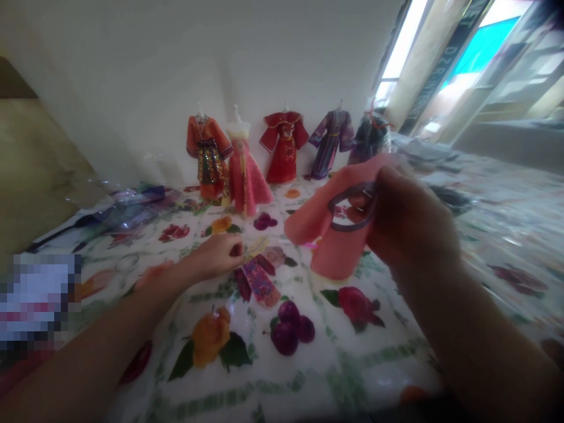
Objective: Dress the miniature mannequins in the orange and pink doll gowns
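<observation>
A pink doll jacket (pixel 339 252) with a dark-edged neck opening hangs from my right hand (pixel 409 217), whose fingers are closed on its upper edge. It is raised above the table, its two wide sleeves or panels pointing down and left. My left hand (pixel 220 254) is low over the cloth, fingers curled in a pinch at a pale yellow strip (pixel 258 247). Just below that strip lies a purple-and-pink patterned piece of fabric (pixel 262 282); whether the two are joined is blurred.
Along the wall stand small doll outfits on stands: orange (pixel 207 153), pink (pixel 247 176), red (pixel 284 147), purple (pixel 332 141) and a dark one (pixel 372 138). Clear plastic packets (pixel 141 205) lie at left on the fruit-patterned tablecloth (pixel 343 364). A blurred-out screen (pixel 35 299) is at far left.
</observation>
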A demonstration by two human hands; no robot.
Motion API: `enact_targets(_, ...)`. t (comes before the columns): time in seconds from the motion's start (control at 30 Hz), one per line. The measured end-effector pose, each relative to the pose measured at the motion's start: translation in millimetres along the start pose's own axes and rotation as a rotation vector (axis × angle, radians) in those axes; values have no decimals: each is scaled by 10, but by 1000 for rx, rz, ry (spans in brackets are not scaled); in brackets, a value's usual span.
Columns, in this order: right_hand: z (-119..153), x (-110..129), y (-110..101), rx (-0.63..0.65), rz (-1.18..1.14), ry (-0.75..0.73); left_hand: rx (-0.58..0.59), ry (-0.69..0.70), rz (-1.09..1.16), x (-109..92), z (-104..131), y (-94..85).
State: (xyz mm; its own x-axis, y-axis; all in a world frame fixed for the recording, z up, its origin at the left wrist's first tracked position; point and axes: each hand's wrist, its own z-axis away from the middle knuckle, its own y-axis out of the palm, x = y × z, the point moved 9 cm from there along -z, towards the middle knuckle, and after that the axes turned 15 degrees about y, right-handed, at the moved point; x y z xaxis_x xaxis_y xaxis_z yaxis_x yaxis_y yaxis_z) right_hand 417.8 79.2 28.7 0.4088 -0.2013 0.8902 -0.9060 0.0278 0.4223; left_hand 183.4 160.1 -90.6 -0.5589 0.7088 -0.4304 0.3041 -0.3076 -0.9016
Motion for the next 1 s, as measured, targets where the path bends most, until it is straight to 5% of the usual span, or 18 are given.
enact_targets(0.4,12,-35,-9,-87,29,55,-122,-138,-60,170,12,-163)
enact_targets(0.77,-12,-99,-80,-125,43,62,9,-16,-336,-434,61,133)
enact_targets(1.0,-48,-175,-77,-162,163,88,30,56,-416,-403,24,129)
